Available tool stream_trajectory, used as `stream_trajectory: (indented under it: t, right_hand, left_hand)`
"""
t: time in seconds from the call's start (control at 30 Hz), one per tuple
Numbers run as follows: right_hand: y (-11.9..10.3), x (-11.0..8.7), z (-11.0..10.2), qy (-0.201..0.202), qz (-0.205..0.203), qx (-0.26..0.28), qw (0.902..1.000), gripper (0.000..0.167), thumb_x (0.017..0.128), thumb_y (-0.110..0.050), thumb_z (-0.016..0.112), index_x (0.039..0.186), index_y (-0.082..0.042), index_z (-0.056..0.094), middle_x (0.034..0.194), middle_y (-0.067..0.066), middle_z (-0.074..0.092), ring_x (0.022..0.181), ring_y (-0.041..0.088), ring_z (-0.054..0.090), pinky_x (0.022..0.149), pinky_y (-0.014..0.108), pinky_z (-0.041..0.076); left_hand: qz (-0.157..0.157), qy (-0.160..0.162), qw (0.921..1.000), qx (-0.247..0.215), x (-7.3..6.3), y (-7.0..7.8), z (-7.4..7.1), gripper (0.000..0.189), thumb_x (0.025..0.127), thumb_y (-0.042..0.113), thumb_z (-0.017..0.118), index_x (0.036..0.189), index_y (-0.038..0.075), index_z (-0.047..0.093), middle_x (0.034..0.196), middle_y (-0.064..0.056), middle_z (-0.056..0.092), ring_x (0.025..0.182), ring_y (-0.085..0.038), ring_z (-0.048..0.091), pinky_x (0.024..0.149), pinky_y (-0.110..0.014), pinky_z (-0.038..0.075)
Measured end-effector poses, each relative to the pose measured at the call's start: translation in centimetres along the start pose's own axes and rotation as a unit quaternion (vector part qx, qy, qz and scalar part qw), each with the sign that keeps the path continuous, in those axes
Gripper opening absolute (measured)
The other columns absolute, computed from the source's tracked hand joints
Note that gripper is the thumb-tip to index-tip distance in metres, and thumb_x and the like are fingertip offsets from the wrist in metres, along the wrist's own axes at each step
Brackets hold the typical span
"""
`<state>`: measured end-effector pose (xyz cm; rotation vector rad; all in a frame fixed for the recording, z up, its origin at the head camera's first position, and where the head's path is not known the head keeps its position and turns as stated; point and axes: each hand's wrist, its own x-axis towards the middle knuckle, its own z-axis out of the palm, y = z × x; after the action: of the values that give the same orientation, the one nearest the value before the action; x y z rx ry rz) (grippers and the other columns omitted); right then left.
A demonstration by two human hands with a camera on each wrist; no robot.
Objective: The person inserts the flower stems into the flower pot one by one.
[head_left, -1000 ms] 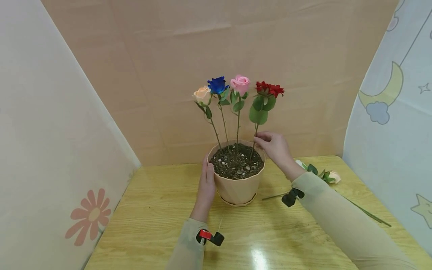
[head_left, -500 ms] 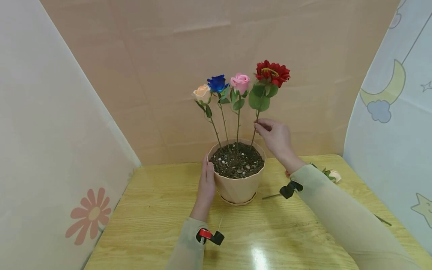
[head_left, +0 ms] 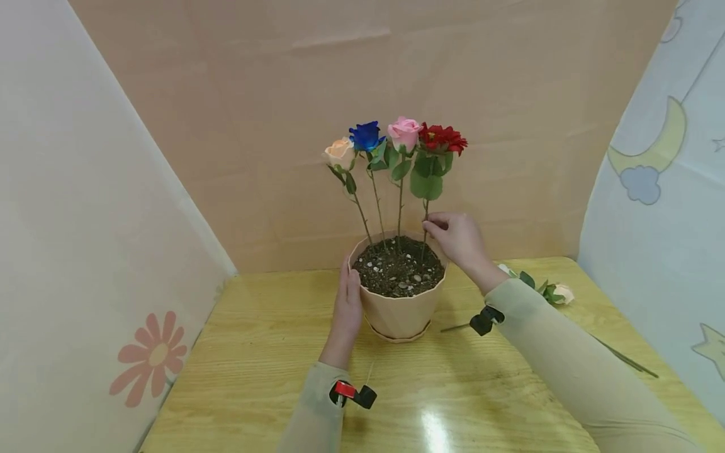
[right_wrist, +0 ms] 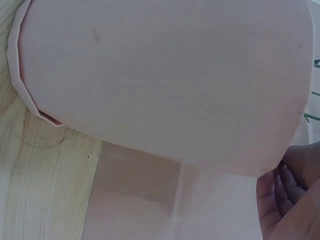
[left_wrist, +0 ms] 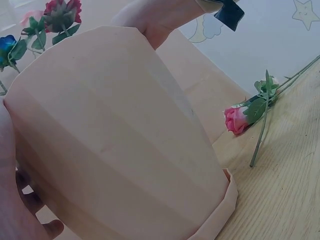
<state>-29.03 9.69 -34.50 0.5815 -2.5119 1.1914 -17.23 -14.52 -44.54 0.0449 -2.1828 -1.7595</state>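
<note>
A beige flowerpot filled with dark, pebbly soil stands on its saucer. My left hand holds the pot's left side; in the left wrist view its fingers reach round the wall. With thumb and fingertips, my right hand pinches the stem of a red flower above the soil at the pot's right. That stem's lower end meets the soil. To its left, a peach rose, a blue rose and a pink rose stand upright in the soil.
More flowers lie on the wooden table to the right, among them a pale peach rose, partly hidden by my right sleeve. The left wrist view shows a pink rose lying there. Cloth walls rise behind and on both sides.
My right hand first rises with the red flower, then lowers it and shifts it left, so its bloom now overlaps the pink rose. The left hand stays on the flowerpot.
</note>
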Motion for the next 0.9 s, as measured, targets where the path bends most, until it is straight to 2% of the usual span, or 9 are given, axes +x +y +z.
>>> stream_trajectory:
  t: [0.17, 0.3, 0.6, 0.9]
  right_hand:
    - [0.13, -0.22, 0.06, -0.019, 0.009, -0.005, 0.9998, 0.032, 0.113, -0.025, 0.068, 0.132, -0.002, 0.080, 0.128, 0.018, 0.078, 0.121, 0.041, 0.072, 0.105, 0.060, 0.055]
    - [0.22, -0.36, 0.30, -0.017, 0.015, -0.004, 0.9997, 0.033, 0.113, -0.025, 0.068, 0.133, -0.003, 0.080, 0.130, 0.018, 0.077, 0.127, 0.042, 0.069, 0.110, 0.061, 0.052]
    - [0.42, -0.25, 0.47, -0.022, 0.014, 0.000, 0.9996, 0.029, 0.113, -0.021, 0.068, 0.130, -0.001, 0.081, 0.119, 0.018, 0.081, 0.116, 0.040, 0.074, 0.106, 0.060, 0.055]
    - [0.80, 0.12, 0.69, -0.021, 0.022, 0.013, 0.9995, 0.027, 0.112, -0.022, 0.069, 0.127, -0.004, 0.083, 0.119, 0.015, 0.082, 0.118, 0.038, 0.074, 0.104, 0.059, 0.055]
  left_hand:
    - [0.006, -0.003, 1.0000, -0.001, -0.11, 0.01, -0.01, 0.063, 0.121, 0.054, 0.030, 0.179, 0.031, 0.017, 0.183, -0.010, 0.020, 0.165, -0.037, 0.023, 0.131, -0.063, 0.021]
    - [0.010, -0.006, 0.9999, 0.000, -0.18, -0.05, 0.03, 0.064, 0.120, 0.056, 0.030, 0.179, 0.035, 0.016, 0.183, -0.006, 0.018, 0.166, -0.036, 0.022, 0.131, -0.062, 0.021]
    - [0.011, -0.004, 0.9999, 0.001, 0.15, -0.08, 0.00, 0.066, 0.120, 0.058, 0.029, 0.179, 0.032, 0.016, 0.183, -0.008, 0.018, 0.165, -0.037, 0.024, 0.131, -0.063, 0.021]
    - [0.001, -0.006, 1.0000, -0.006, 0.66, -0.39, -0.16, 0.066, 0.120, 0.056, 0.029, 0.179, 0.032, 0.016, 0.182, -0.008, 0.020, 0.165, -0.034, 0.026, 0.132, -0.059, 0.022]
